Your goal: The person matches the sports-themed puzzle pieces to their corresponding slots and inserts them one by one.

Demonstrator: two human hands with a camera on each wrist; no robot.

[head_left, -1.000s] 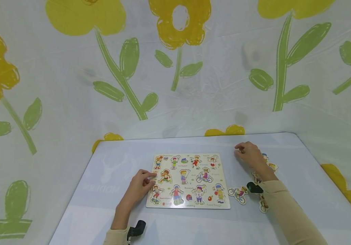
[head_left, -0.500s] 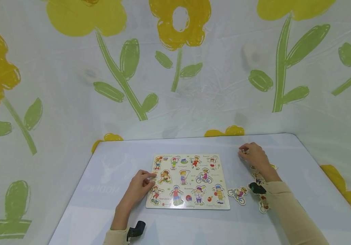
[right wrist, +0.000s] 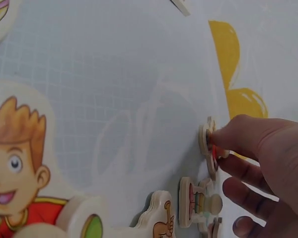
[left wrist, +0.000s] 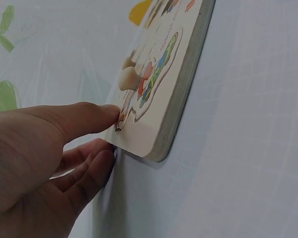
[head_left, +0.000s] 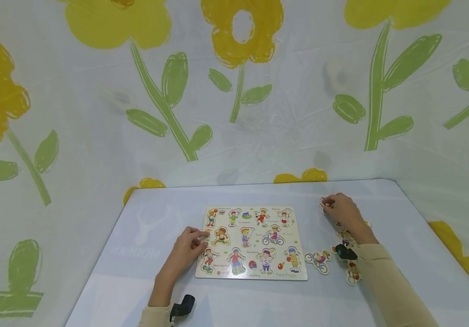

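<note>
The wooden puzzle board [head_left: 255, 252], with cartoon sports figures, lies on the table. My left hand [head_left: 187, 247] is at its left edge; in the left wrist view, the thumb [left wrist: 102, 115] touches the board's face near its corner and the other fingers bend beside the edge. A wooden knob [left wrist: 129, 78] stands on the board there. Beyond the board's right side, my right hand [head_left: 342, 211] pinches a small puzzle piece [right wrist: 211, 148] between thumb and index finger. Its picture is mostly hidden by the fingers.
A bicycle piece [head_left: 318, 260] lies just right of the board. More loose pieces [head_left: 353, 272] lie under and beside the right forearm. In the right wrist view, a red-haired boy piece [right wrist: 17, 153] is close to the camera. A flower-print curtain [head_left: 283, 136] hangs behind the table.
My right hand has shifted slightly right and toward me, and a puzzle piece now shows at its fingertips. My left hand and the board have stayed put.
</note>
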